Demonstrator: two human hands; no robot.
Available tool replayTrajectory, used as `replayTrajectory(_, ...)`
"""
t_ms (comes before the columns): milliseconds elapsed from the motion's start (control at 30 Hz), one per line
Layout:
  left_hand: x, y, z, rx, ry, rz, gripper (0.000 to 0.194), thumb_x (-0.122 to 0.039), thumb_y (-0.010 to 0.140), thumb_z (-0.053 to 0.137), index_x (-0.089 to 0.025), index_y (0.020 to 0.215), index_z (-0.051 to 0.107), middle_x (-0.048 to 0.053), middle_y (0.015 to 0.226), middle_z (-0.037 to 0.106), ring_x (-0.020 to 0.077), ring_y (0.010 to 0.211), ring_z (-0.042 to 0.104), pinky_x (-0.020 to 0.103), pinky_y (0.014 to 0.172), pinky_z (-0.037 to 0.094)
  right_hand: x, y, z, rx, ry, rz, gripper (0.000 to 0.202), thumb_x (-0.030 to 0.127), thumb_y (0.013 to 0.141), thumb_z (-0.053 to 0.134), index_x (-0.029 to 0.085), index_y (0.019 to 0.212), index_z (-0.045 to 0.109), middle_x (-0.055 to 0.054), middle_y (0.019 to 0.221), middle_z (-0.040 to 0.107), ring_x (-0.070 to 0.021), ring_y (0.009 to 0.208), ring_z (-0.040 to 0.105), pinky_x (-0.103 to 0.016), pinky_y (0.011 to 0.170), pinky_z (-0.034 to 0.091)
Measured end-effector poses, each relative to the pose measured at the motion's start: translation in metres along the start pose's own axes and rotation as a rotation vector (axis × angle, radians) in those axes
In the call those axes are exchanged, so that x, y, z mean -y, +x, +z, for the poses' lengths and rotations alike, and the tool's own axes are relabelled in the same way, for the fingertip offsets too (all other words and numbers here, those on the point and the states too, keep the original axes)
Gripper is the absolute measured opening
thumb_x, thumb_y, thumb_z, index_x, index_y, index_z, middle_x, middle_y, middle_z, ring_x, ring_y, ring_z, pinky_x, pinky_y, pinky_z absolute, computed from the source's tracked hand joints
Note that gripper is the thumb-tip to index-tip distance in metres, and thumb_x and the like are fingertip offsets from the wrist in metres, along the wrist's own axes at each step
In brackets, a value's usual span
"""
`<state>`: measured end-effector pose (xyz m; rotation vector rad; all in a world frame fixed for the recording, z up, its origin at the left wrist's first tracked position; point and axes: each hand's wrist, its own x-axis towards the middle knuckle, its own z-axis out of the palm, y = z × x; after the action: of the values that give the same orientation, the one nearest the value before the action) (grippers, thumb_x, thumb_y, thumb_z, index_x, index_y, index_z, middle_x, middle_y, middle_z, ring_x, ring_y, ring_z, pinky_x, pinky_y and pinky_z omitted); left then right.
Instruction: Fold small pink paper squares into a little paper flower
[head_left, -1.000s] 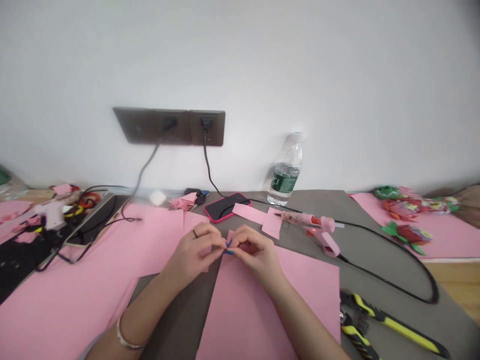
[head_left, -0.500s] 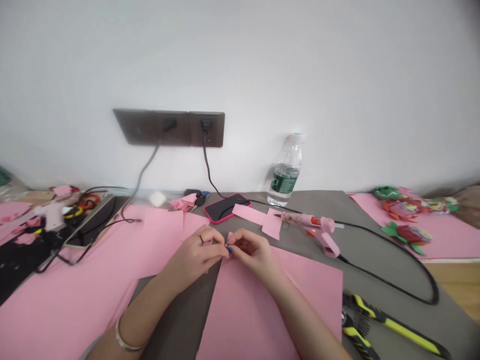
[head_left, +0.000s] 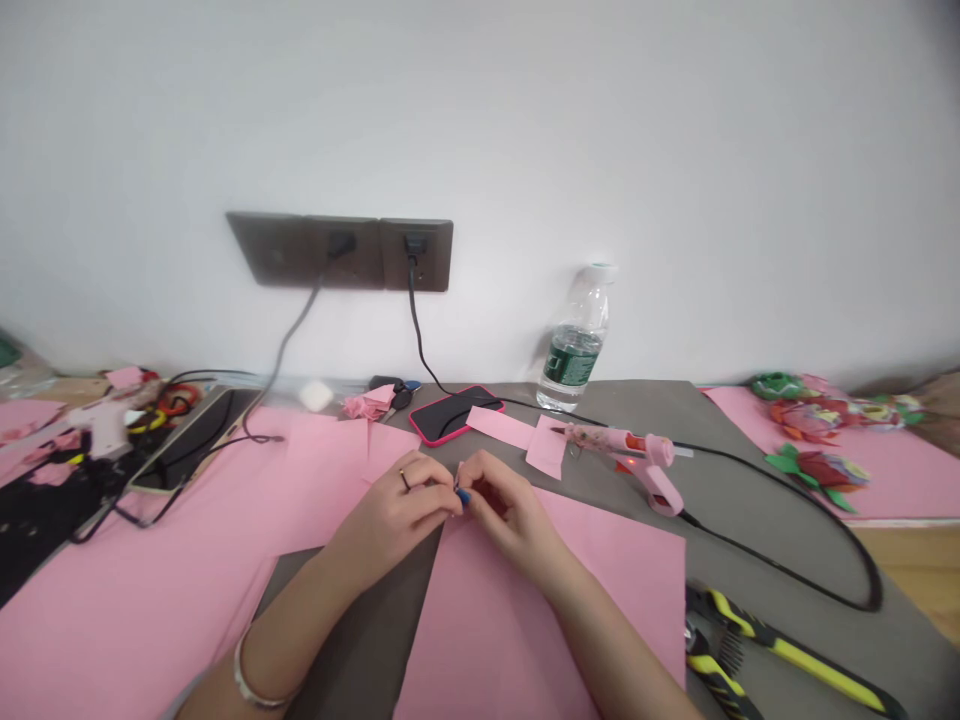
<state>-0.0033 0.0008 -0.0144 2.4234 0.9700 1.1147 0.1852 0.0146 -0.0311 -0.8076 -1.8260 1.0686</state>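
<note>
Above the far end of a pink paper sheet (head_left: 495, 620), my left hand (head_left: 409, 505) and my right hand (head_left: 514, 510) meet fingertip to fingertip. Both are closed in a pinch on something small that the fingers mostly hide. A blue spot (head_left: 463, 495) shows at the tip of my right thumb; whether it is a nail or a small object, I cannot tell. Just beyond the fingers lie a phone with a pink edge (head_left: 456, 414) and small pink paper strips (head_left: 501, 428).
A pink glue gun (head_left: 626, 450) with a black cable lies to the right, behind yellow-black pliers (head_left: 795, 655). A water bottle (head_left: 574, 350) stands by the wall. Paper flowers (head_left: 821, 470) rest far right. On the left are more pink sheets (head_left: 150, 580) and another phone (head_left: 195, 440).
Both hands stay pinched together, with the fingertips shifting very slightly. The blue spot shows a little differently. The whole view has moved a touch; the things on the table lie as before.
</note>
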Motion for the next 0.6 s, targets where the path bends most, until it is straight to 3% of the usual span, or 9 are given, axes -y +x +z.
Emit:
replayTrajectory(200, -0.0009, 0.0013, -0.0002, -0.01, -0.005, -0.008, 0.022, -0.005, 0.092, 0.055, -0.022, 0.085, 0.066, 0.003, 0.086, 0.064, 0.0177, 0.085, 0.059, 0.028, 0.075, 0.05, -0.0016, 0.0006, 0.0016, -0.014, 0.03, 0.07, 0.013, 0.026, 0.096, 0.05, 0.021, 0.086, 0.055, -0.002, 0.081, 0.054, -0.0161, 0.072, 0.051, -0.027, 0.064, 0.041)
replayTrajectory(433, 0.006, 0.0003, 0.0003, -0.044, -0.152, -0.167, 0.02, -0.006, 0.091, 0.055, -0.021, 0.085, 0.065, 0.003, 0.092, 0.066, 0.016, 0.087, 0.065, 0.028, 0.079, 0.052, -0.0038, 0.0026, -0.0001, -0.112, 0.241, 0.133, 0.028, 0.045, 0.096, 0.052, 0.02, 0.086, 0.058, -0.002, 0.077, 0.056, -0.0151, 0.067, 0.054, -0.027, 0.062, 0.044)
replayTrajectory(600, 0.006, -0.0005, 0.0018, -0.073, -0.099, -0.144, 0.018, -0.008, 0.092, 0.056, -0.021, 0.084, 0.065, 0.004, 0.091, 0.067, 0.0175, 0.088, 0.065, 0.029, 0.078, 0.053, -0.0038, 0.0034, 0.0032, -0.11, 0.213, 0.112, 0.027, 0.042, 0.091, 0.062, 0.019, 0.077, 0.058, -0.002, 0.076, 0.057, -0.0156, 0.07, 0.055, -0.028, 0.064, 0.046)
